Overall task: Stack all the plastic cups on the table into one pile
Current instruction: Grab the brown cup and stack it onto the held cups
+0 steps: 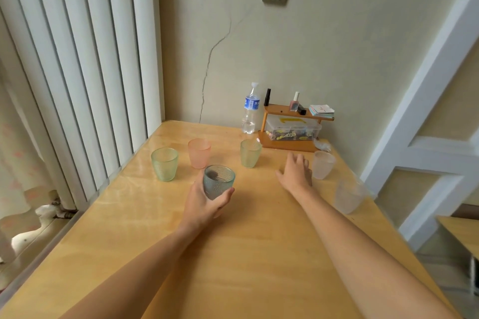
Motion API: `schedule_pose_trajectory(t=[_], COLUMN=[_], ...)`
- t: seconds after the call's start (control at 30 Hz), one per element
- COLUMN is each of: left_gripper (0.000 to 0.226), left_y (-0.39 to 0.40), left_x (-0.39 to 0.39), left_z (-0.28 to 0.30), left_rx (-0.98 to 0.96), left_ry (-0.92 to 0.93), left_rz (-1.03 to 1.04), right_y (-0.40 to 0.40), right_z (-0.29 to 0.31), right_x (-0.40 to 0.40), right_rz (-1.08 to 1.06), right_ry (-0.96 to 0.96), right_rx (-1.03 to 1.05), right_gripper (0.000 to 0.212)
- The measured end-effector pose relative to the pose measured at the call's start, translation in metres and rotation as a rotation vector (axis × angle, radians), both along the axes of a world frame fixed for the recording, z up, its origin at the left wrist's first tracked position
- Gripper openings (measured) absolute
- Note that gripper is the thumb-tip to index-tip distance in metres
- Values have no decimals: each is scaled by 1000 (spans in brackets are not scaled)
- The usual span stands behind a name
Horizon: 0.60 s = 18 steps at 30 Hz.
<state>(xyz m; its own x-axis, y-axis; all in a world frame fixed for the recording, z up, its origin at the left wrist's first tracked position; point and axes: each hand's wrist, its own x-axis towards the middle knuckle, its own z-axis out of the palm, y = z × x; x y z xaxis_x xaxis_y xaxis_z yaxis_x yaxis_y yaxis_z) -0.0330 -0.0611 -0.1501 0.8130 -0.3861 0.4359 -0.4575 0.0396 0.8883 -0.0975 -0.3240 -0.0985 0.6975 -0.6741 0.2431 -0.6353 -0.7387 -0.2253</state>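
Note:
Several plastic cups stand upright on the wooden table [233, 254]. My left hand [204, 202] grips a blue-grey textured cup [218, 181] near the table's middle. Beyond it stand a light green cup [164, 164] at the left, a pink cup [199, 153] and another green cup [250, 153]. My right hand [296, 171] hovers with fingers spread, holding nothing, just left of a frosted clear cup [323, 164]. A second clear cup [348, 195] stands close to the table's right edge.
At the back of the table are a water bottle [250, 109] and a small wooden shelf [290, 127] with a clear box and small items. A radiator [77, 72] lines the left side. The wall stands right behind the table.

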Motion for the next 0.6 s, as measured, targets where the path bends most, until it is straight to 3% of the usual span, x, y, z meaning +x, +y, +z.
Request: schedule_pose_trajectory(t=[0.27,0.6], left_gripper=[47,51], left_y=[16,30], left_x=[-8,-5], left_z=[8,6], left_rx=[-67,49], left_ry=[142,153], left_rz=[-156,-201], right_y=[-13,-5], right_z=[-14,-9], right_x=[-2,-14], right_rz=[-92,-206], right_ry=[2,17], right_rx=[-50,135], right_gripper=[68,87])
